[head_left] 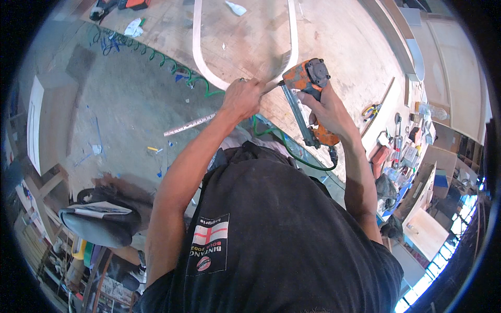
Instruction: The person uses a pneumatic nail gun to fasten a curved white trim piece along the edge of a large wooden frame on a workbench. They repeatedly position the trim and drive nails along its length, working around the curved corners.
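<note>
My right hand [330, 112] is wrapped round the grip of an orange and black air nail gun [302, 78], its nose pointing left. The nose touches or nearly touches the curved end of a pale U-shaped wooden frame [197, 39] lying on the workbench. My left hand [244, 98] grips that same curved end just left of the nose; its fingertips are partly hidden. A green air hose [308, 163] runs from the base of the nail gun, across in front of me, to a coiled stretch at the left.
The wooden workbench [344, 36] carries a white bottle [236, 8], yellow-handled pliers [371, 111] and a long wooden strip [378, 112]. At right lie cluttered tools and a clear plastic bottle [432, 110]. Left of the bench, a black-seated chair [102, 224] and a pale box [49, 122] stand on the floor.
</note>
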The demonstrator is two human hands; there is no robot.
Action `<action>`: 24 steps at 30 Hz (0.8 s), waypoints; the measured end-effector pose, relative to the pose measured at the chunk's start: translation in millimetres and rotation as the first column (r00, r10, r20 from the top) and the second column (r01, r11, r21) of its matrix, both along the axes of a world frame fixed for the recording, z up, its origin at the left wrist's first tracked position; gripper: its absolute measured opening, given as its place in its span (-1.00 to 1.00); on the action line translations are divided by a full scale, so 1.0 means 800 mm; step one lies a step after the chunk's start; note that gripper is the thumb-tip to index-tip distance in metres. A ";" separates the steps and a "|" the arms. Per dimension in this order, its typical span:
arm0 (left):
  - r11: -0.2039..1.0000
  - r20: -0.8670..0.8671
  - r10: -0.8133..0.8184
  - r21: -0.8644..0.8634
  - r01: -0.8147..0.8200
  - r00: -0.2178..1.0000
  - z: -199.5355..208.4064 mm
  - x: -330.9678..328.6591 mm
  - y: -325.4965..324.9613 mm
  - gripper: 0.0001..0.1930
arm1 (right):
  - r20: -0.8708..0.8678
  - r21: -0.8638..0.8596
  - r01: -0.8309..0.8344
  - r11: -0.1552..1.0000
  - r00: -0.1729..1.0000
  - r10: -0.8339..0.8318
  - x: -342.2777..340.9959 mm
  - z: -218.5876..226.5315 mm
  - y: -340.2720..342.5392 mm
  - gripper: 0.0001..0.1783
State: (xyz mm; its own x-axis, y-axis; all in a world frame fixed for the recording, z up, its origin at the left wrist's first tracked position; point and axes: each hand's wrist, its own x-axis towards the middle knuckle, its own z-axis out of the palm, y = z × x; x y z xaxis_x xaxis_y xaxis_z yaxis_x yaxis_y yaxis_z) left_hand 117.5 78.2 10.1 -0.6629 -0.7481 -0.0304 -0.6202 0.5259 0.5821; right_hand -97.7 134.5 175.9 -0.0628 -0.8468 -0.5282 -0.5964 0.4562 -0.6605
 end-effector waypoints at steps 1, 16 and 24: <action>1.000 -0.016 0.010 -0.006 -0.010 1.000 -0.004 -0.001 0.001 -0.55 | 0.025 0.000 0.015 1.000 1.000 -0.015 0.001 0.003 0.001 -0.27; 0.999 -0.052 0.002 -0.040 -0.004 0.999 0.005 0.003 0.004 -0.49 | 0.499 -0.089 0.691 0.717 0.654 -0.568 -0.130 -0.150 0.085 -0.57; 1.000 -0.009 -0.025 0.008 0.025 1.000 0.014 0.005 0.001 -0.46 | 0.431 0.062 0.750 0.659 0.575 -0.695 -0.189 -0.271 0.136 -0.48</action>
